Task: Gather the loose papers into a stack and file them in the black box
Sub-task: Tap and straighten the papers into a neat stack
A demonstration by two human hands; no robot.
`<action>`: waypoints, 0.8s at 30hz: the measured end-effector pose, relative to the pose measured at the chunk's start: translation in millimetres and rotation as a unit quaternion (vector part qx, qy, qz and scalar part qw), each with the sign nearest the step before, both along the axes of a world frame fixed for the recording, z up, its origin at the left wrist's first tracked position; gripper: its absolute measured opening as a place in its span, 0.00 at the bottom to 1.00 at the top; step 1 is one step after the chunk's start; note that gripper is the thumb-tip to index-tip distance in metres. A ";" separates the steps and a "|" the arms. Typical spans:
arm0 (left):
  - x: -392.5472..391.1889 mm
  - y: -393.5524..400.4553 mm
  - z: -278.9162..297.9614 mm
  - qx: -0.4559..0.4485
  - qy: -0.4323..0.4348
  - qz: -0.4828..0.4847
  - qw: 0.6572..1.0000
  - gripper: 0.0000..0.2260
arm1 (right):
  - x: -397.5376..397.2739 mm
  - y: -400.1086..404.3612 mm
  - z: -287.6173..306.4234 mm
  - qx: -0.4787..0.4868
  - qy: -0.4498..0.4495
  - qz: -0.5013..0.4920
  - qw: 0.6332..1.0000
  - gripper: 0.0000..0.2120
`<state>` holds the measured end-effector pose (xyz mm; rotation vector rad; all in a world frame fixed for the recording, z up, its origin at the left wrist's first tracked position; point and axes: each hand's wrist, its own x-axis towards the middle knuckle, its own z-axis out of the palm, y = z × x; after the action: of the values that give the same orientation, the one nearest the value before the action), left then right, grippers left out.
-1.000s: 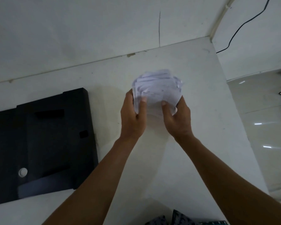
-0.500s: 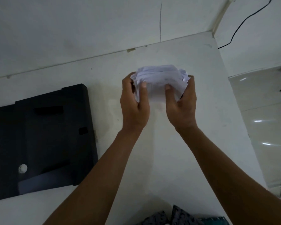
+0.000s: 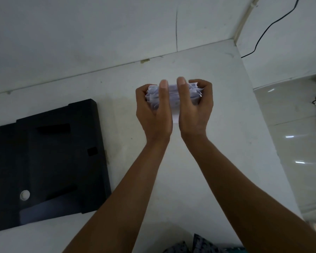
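The white table (image 3: 199, 161) runs from the wall out to its right edge, and I work over the middle of it because nothing lies there. To my left the black box (image 3: 44, 161) lies flat on the table, well apart from my hands, with a small white round knob (image 3: 25, 195) near its lower left; I judge it is shut, so it will need opening before anything goes in. Over the table I hold the stack of papers (image 3: 172, 94) between both palms. My left hand (image 3: 153, 114) is wrapped round its left end and my right hand (image 3: 196, 110) round its right end, both closed on the papers with thumbs up across the near face, to press the ragged edges square. Some corners stick out at the right, so I judge the squaring is not finished, and a loose grip could let sheets slip.
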<state>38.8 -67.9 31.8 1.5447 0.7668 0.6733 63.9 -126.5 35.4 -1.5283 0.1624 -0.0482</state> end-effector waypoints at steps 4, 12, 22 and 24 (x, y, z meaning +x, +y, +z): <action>3.7 3.7 2.3 -0.004 0.011 0.038 0.999 0.08 | 12.3 -5.8 -2.6 -0.023 0.023 -0.044 0.999 0.08; 6.5 1.2 3.4 -0.018 0.019 0.008 1.000 0.10 | 13.2 -4.3 -9.1 -0.029 0.012 0.009 0.999 0.09; 11.5 4.2 6.3 0.000 0.015 0.006 1.000 0.10 | 15.7 3.6 -5.3 -0.022 -0.044 0.042 0.998 0.07; 6.8 5.6 3.7 -0.025 0.025 -0.001 0.999 0.08 | 10.0 0.4 -11.7 -0.016 -0.020 0.048 0.999 0.08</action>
<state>45.6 -62.2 35.5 1.5214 0.8146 0.6109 73.9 -126.1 23.7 -1.5634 0.0565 -0.0048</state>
